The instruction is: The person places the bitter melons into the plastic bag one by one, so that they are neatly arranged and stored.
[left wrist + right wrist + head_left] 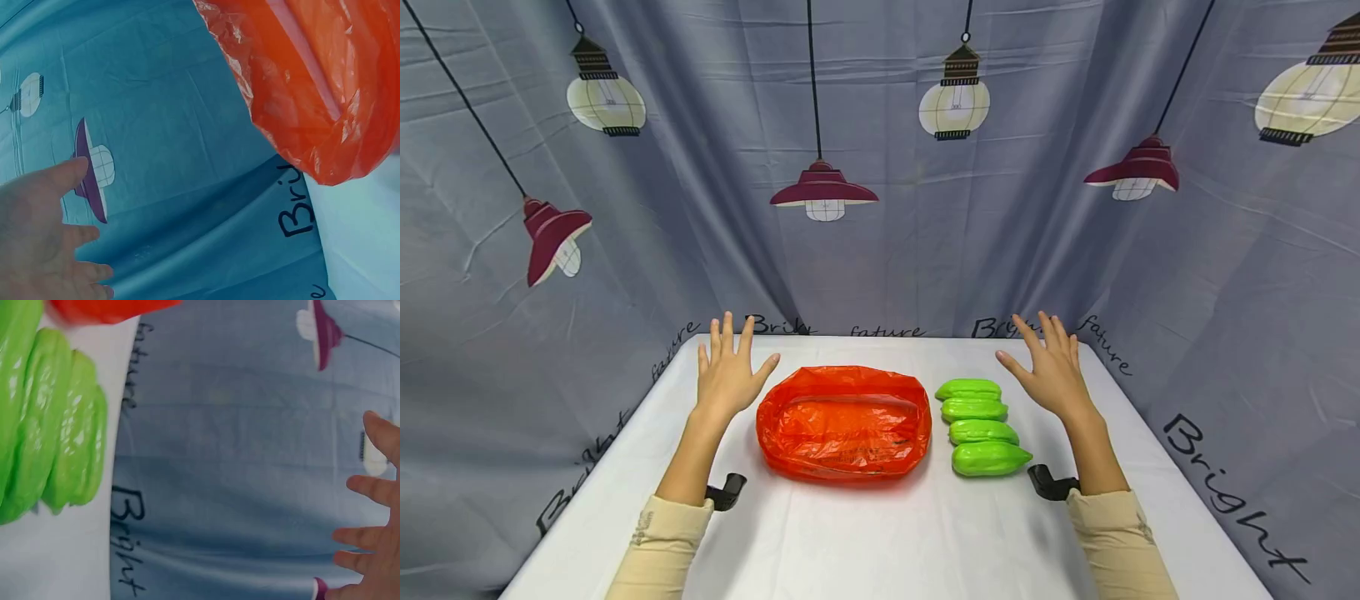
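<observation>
L hand (727,385) and R hand (1054,379) are empty, fingers straight and spread, L near the red bag (844,427), R near 4 green pcs (983,431). In wrist views the side edges cut the hands; R wrist shows only a blurred bit of the bag. This thin, shiny, crinkled plastic bag, approx. oval, lies on the white table (842,542); dark marks inside are unreadable. The pcs, glossy, ridged, elongated, lie in 1 row beside it. Behind: wrinkled grey-blue curtain (880,275) w/ printed lamps.
</observation>
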Tool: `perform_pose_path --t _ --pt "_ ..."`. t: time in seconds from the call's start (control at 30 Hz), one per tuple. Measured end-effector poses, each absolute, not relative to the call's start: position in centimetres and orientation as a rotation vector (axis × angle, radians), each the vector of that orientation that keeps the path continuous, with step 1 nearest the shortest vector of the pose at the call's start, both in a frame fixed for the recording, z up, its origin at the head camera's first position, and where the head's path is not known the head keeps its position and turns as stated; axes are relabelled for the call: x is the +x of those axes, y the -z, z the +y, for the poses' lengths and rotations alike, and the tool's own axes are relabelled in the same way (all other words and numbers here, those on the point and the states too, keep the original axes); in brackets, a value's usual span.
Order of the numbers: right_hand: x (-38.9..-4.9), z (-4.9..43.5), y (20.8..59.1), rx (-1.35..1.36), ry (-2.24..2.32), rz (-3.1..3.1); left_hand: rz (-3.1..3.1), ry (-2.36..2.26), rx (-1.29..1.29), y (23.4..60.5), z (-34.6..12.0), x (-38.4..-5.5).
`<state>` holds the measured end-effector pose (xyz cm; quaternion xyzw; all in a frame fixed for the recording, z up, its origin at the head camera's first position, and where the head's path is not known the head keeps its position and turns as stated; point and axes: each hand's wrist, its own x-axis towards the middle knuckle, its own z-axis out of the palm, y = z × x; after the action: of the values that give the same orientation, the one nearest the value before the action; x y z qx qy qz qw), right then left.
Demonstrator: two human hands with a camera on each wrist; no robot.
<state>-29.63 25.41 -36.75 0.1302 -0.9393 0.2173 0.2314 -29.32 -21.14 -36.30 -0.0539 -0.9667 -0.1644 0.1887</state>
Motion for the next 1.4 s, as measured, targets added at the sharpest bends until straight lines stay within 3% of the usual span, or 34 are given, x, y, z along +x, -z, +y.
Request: perform_pose_path --t 0.3,0.97,1.4 --pt "-27.5 24.9 36.9 0.506 -0.915 -2.353 -2.665 0.652 -0.226 38.8 -21.1 -28.2" --pt "-23.4 23.9 43.7 0.535 -1.24 -2.334 -2.443 1.215 -0.099 50.8 -21.2 -26.5" --pt "-23.1 23.8 46.8 0.676 -1.372 -2.474 -2.424 1.439 -0.174 53.5 -21.1 -26.2"
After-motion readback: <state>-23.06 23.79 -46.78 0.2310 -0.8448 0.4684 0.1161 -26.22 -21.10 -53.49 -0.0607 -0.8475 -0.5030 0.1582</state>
